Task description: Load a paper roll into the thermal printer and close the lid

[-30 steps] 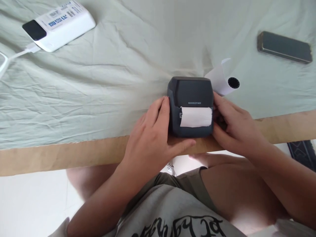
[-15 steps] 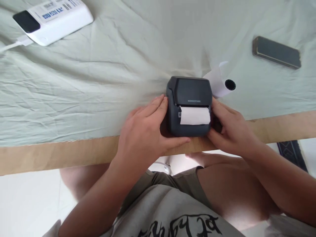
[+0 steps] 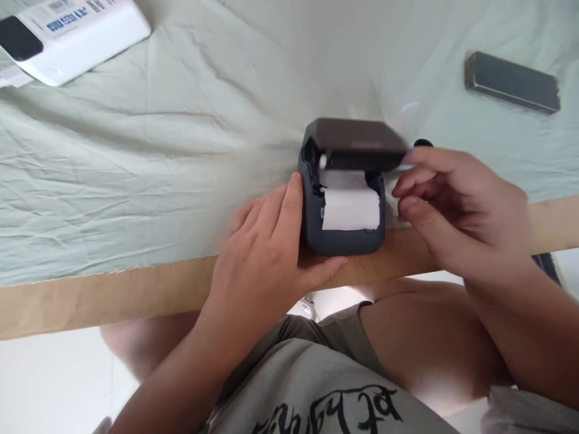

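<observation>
A small dark thermal printer [image 3: 346, 241] sits at the table's front edge. Its lid [image 3: 362, 135] is tilted up and blurred, with the paper bay showing beneath. A torn-edged strip of white paper [image 3: 351, 210] comes out over the front. My left hand [image 3: 262, 247] grips the printer, fingers along its left side and thumb at the front. Of my right hand [image 3: 465, 205], the index fingertip touches the lid's right corner; its thumb and other fingers are apart, with nothing held between them. Behind that hand, mostly hidden, lies a paper roll with a black core [image 3: 423, 143].
A white device with a dark screen [image 3: 85, 39] lies at the far left, a cable plugged in. At the upper right is a dark rectangular block [image 3: 513, 82]. A wrinkled pale green cloth [image 3: 203, 138] covers the table behind its bare wooden edge [image 3: 136, 295].
The printer's lid has swung up from closed. My right hand has moved from the printer's right side up and outward to the lid's corner. My left hand stays on the printer.
</observation>
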A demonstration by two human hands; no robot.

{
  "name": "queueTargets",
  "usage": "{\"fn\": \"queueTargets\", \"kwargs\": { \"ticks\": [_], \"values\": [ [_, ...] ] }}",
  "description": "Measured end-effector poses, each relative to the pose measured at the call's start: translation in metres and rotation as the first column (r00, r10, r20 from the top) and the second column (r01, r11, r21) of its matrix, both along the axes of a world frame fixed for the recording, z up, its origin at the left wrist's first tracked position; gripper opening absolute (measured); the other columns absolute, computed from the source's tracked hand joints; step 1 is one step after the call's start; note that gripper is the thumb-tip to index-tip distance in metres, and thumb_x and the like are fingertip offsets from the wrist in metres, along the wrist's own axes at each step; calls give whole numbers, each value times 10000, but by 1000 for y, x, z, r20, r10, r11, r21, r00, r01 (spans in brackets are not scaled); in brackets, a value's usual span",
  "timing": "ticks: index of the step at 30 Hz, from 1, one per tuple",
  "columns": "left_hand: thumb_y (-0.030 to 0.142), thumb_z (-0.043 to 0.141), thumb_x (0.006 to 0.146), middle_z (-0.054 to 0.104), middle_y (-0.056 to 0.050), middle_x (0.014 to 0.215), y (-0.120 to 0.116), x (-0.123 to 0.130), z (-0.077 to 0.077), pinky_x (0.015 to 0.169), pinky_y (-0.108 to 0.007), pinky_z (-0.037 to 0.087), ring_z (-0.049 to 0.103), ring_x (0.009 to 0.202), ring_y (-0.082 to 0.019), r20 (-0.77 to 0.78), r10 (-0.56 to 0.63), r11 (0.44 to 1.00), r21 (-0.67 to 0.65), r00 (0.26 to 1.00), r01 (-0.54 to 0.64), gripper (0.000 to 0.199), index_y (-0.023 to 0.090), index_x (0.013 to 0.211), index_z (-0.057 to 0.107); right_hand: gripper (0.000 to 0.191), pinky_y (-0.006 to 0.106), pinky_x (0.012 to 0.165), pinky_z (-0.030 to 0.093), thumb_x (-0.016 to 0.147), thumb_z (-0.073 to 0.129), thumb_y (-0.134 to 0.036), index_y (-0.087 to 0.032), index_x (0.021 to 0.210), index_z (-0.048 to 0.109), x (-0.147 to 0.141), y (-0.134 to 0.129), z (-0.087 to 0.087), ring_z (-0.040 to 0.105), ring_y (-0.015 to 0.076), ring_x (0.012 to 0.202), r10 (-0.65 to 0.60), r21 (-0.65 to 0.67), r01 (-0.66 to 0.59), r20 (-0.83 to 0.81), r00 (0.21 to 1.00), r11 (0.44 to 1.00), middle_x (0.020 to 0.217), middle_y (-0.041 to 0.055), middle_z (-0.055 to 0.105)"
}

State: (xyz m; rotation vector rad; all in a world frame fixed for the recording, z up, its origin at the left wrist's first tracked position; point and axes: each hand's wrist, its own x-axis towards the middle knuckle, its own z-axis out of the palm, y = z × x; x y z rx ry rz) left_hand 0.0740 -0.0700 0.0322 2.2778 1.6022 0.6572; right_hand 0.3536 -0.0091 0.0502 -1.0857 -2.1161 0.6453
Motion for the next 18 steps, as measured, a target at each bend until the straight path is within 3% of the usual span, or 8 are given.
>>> {"fn": "queueTargets", "kwargs": {
  "ticks": [2,4,7,8,10,13,15,18],
  "values": [
    [572,839,1131,731,-216,1760,0,0,-1,1363,-591,611,759,1589,-444,6,-9,1000,8,1000,9,925,181,1855,415,723,300,764,667,1150,688,-152,-574,1736,672,-4,2,5,750,119,874,-13,18,13,-8,1000,1000,1203,-10,819],
    [570,829,1139,738,-212,1748,1,-1,-2,1353,-594,618,760,1586,-443,4,-6,1000,16,1000,6,912,188,1856,415,763,303,776,658,1154,704,-167,-625,1761,640,-11,4,11,835,172,1168,-44,56,45,-18,999,997,1392,-13,825],
    [578,826,1149,747,-215,1734,0,-1,-3,1348,-588,619,766,1576,-435,-5,-6,1000,28,1000,6,910,187,1858,412,614,276,711,624,1168,692,-172,-531,1664,741,-26,7,20,738,256,1611,-130,123,132,-27,991,983,1608,-8,759],
    [584,823,1153,745,-223,1734,0,-2,-4,1347,-581,618,769,1571,-431,-10,-9,999,34,1000,9,913,176,1858,409,502,279,684,612,1171,695,-186,-457,1583,789,-30,8,23,762,258,1576,-164,149,163,-3,986,975,1609,5,757],
    [611,807,1168,743,-249,1727,0,-3,-4,1337,-557,620,777,1559,-423,-22,-21,999,46,1000,22,920,134,1847,411,255,315,683,601,1165,700,-216,-334,1350,829,-38,13,29,867,211,1223,-202,214,179,94,975,960,1420,17,823],
    [658,772,1188,754,-291,1689,0,-4,-4,1303,-525,631,788,1536,-417,-42,-39,997,62,998,42,936,56,1816,427,143,365,724,552,1094,709,-186,-289,1158,785,-45,25,34,692,140,710,-186,260,110,286,940,959,943,-30,788],
    [678,757,1194,759,-301,1674,1,-4,-4,1287,-518,634,791,1528,-416,-53,-39,996,73,998,43,943,31,1802,436,171,367,706,473,1025,722,-160,-288,1124,778,-50,35,38,610,159,638,-160,210,78,408,899,975,737,-39,662],
    [692,755,1193,765,-299,1670,1,-3,-5,1280,-510,631,798,1514,-409,-61,-38,995,89,997,43,941,32,1791,448,228,376,674,346,946,767,-185,-294,1142,805,-59,48,46,546,189,621,-109,81,75,585,804,994,658,-23,596]
  ]
}}
